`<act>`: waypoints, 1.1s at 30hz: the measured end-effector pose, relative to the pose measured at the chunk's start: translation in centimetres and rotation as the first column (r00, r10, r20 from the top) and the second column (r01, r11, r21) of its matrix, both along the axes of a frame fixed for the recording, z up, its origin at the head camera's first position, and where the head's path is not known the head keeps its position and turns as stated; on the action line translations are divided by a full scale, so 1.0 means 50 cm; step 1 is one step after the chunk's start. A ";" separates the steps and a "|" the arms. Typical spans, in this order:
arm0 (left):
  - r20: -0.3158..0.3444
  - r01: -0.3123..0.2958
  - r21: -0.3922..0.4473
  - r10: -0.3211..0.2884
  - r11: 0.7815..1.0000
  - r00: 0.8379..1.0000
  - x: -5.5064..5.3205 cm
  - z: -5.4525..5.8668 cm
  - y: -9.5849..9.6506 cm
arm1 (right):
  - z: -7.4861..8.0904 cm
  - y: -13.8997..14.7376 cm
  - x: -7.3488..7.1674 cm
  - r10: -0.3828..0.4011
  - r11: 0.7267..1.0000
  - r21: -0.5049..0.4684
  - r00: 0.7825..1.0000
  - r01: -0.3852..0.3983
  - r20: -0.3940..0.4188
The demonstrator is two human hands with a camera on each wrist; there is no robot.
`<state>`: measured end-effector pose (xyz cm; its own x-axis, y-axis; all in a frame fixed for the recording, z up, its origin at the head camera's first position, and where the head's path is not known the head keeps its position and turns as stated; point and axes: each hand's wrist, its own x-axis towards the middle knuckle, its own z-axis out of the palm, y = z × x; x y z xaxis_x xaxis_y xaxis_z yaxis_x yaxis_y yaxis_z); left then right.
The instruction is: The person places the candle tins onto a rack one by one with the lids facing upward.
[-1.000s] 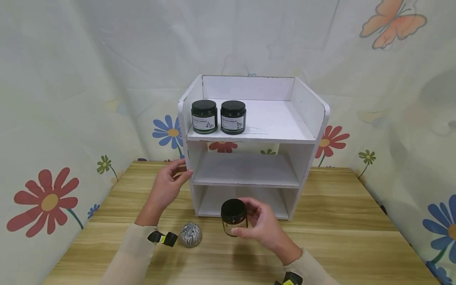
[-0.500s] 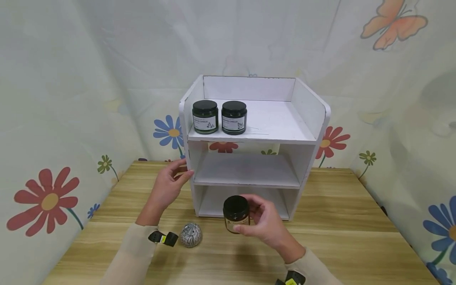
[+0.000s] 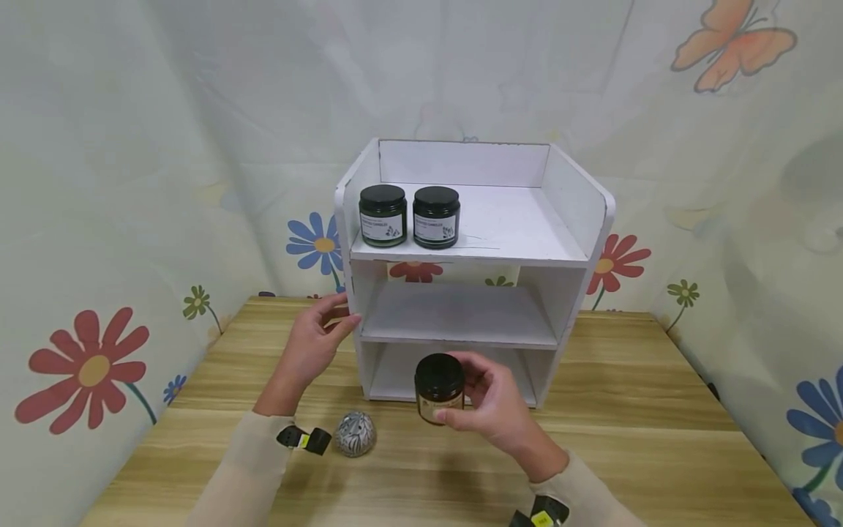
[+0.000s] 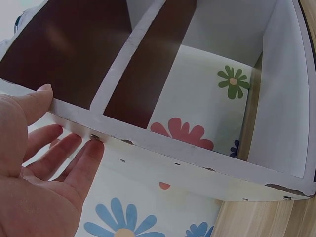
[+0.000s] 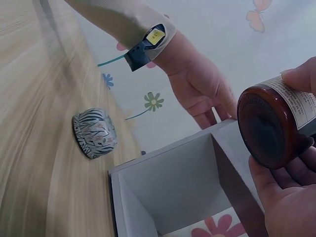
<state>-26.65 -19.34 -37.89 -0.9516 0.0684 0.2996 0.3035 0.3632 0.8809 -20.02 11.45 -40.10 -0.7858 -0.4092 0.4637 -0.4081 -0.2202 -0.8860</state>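
Note:
My right hand grips an amber glass jar with a black lid and cream label. The jar is upright in the head view, raised above the table before the bottom compartment. My left hand holds the left side panel of a white shelf unit; in the left wrist view the thumb lies on its front edge and the fingertips touch its outer face. Two dark candle jars with black lids, a left one and a right one, stand at the left of the top shelf.
A small rounded ornament with black-and-white patterning sits on the wooden table, front left of the shelf unit. Behind and beside the table hangs a pale backdrop printed with flowers and a butterfly.
My right hand has raised the jar slightly and moved it a little to the right, toward the shelf unit. My left hand keeps its place on the side panel.

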 end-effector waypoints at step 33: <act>-0.012 0.007 0.002 -0.007 1.000 1.000 0.003 0.004 0.002 | 0.088 0.016 0.006 -0.014 0.998 0.056 1.000 0.016 -0.024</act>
